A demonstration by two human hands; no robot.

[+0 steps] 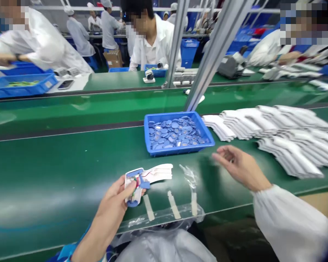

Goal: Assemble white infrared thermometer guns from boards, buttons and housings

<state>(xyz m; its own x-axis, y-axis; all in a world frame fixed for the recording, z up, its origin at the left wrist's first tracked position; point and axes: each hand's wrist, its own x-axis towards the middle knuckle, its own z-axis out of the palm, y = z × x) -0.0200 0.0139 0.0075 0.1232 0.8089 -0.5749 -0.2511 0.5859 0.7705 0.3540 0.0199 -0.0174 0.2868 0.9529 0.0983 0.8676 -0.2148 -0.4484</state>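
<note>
Fingers of the left hand (pixel 113 200), lower centre of the frame, are closed around a white-and-blue device (pixel 133 187), the thumb lying across its opened head, where small red and green parts show. Its white handle (pixel 160 173) points right, above the worktop (pixel 57 178). Near the right of centre, the right hand (pixel 240 167) is raised, half curled, thumb and forefinger close together; its edges are blurred, and I cannot tell whether something small is in it. A white sleeve (pixel 287 218) covers that forearm.

Just below the device, at the near edge, three pale strips (pixel 174 205) lie apart from one another on clear film (pixel 184 211); crumpled clear plastic (pixel 190 176) rises from the rightmost one.

Beyond the hands, at centre, stands a blue tray (pixel 180 151) full of oval blue pieces (pixel 173 133). To its right, white curved shells (pixel 292 156) lie side by side in overlapping rows, reaching the right edge of the frame.

Farther up, a metal post (pixel 218 51) slants past the tray's far corner. Across the green strip (pixel 98 105), co-workers in white coats sit or stand; at the upper left are another blue tray (pixel 19 92) and a phone (pixel 66 84).
</note>
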